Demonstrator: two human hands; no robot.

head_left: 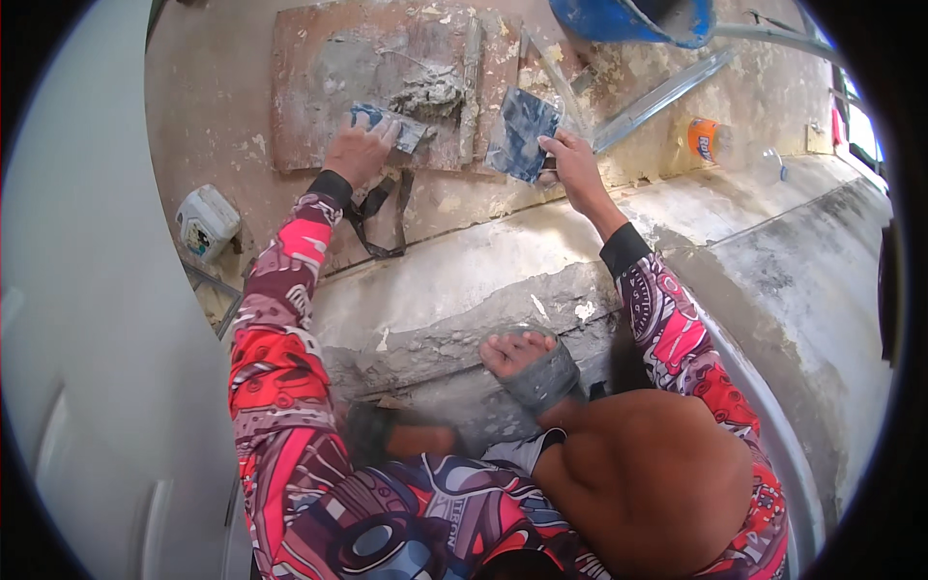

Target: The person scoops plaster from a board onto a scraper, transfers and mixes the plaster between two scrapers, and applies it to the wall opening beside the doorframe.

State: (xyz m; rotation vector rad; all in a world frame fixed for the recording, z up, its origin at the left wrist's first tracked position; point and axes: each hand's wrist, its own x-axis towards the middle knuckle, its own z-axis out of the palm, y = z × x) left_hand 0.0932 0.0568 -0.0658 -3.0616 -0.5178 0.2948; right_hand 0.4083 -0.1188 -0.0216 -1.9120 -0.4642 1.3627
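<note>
My left hand [360, 153] is closed on a flat steel trowel [414, 135] with blue-grey smears, at the near part of a mortar-stained board [295, 106]. Its handle is hidden under my fingers. To the right, my right hand [580, 172] grips the handle of a broad putty knife [523, 132]. That square blade, streaked with wet grey, is raised near the board's right edge. A lump of grey mortar [430, 92] lies on the board, just beyond the left hand's trowel.
A blue bucket [619, 21] stands at the far right, near a metal channel bar [667, 97]. Further right lies a clear bottle with an orange label [709, 138]. A white jug [206, 222] is at the left; a black strap [398, 217] lies nearby. My foot [522, 356] rests below the ledge.
</note>
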